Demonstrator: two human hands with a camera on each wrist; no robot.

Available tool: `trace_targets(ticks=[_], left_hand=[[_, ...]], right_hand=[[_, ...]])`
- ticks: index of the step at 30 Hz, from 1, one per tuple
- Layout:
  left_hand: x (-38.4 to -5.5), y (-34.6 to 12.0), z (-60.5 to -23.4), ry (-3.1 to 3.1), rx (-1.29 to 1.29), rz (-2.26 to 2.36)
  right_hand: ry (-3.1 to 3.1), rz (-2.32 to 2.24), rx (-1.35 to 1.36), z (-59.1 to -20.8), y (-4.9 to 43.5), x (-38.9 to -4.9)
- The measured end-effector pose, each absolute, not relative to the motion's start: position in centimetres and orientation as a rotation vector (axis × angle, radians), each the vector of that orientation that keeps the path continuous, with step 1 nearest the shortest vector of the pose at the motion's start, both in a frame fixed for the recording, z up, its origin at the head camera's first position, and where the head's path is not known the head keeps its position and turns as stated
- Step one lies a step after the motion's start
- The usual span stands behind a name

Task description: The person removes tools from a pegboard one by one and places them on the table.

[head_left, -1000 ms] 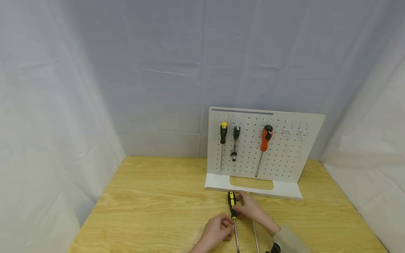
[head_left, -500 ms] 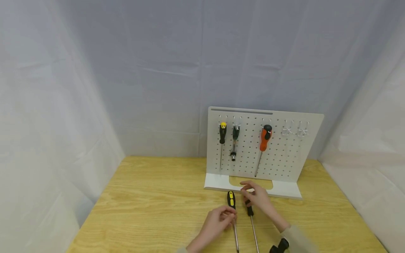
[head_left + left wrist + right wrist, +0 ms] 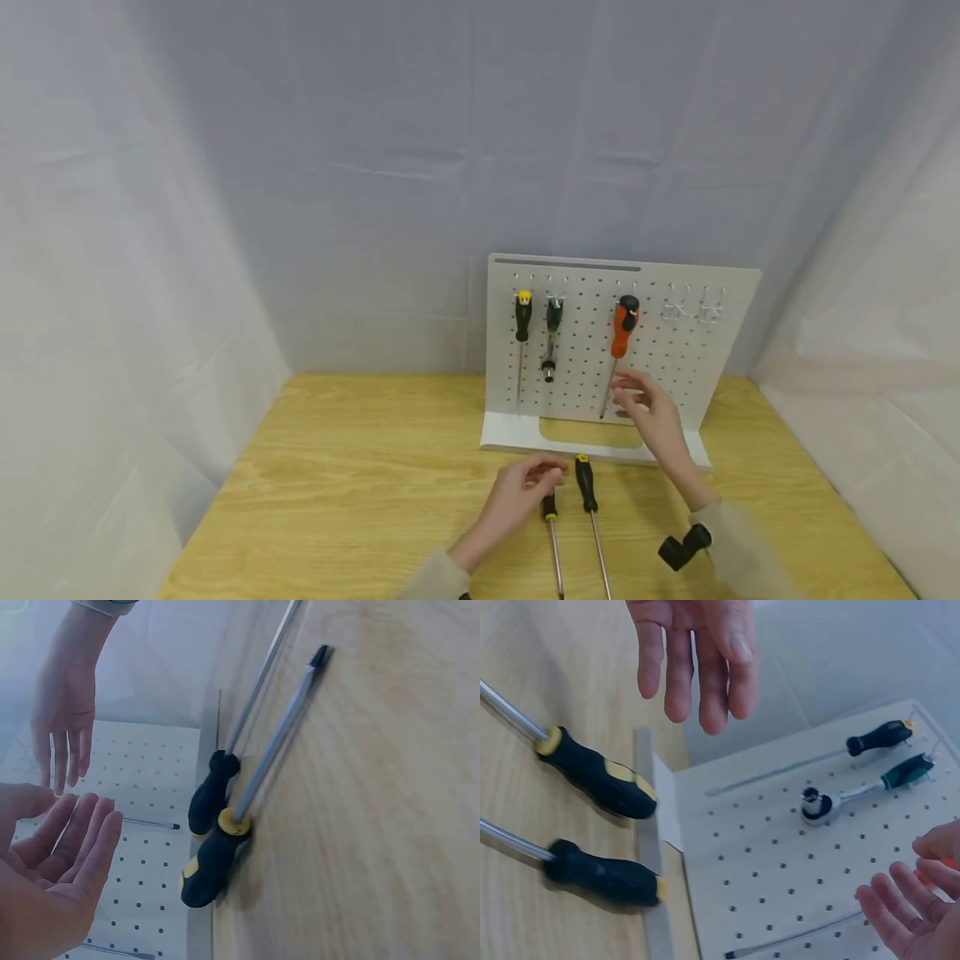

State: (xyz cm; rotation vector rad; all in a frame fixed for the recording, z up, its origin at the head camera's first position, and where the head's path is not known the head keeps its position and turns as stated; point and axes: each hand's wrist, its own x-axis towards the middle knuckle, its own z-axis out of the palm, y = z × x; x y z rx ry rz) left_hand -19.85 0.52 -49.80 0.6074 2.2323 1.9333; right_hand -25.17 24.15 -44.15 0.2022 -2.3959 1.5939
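My right hand [image 3: 656, 421] is held up before the pegboard, its fingers relaxed, near the shaft of the orange screwdriver [image 3: 624, 327] hanging there. The left hand [image 3: 517, 492] hovers over the handle of a black-and-yellow screwdriver [image 3: 214, 859], fingers loosely bent with nothing between them. In the head view that hand hides part of the handle. To its right lies a second screwdriver [image 3: 586, 483], black with a yellow end cap. Both screwdrivers lie on the wooden table, shafts toward me, handles near the pegboard's base. The right wrist view shows both handles uncovered.
The white pegboard [image 3: 577, 367] stands at the table's [image 3: 360, 467] back right. On it hang a black screwdriver [image 3: 522, 317] with a yellow top and a green-handled ratchet [image 3: 552, 333]. Clear hooks [image 3: 675, 312] are fixed at its right. White sheeting surrounds the table.
My right hand has left the screwdrivers on the table and risen, forward and right, to the pegboard. The left hand has slid forward over the black-and-yellow screwdriver's handle.
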Motion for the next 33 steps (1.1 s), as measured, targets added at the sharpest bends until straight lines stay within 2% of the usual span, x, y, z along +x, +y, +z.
trace_targets(ticks=[12,23,33], left_hand=[[-22.0,1.8,-47.8,2.348,0.740,1.905],[-24.3,2.5,-47.2,2.395,0.741,1.927],[-26.2,3.4,-47.5,2.412,0.719,1.955]], right_hand=[[-2.276,1.487,0.146,-41.9,26.0,-28.2],[-2.259,1.513,0.210,-40.2,26.8,-30.3],[-2.349,1.550,0.203,-37.8,25.7,-29.7]])
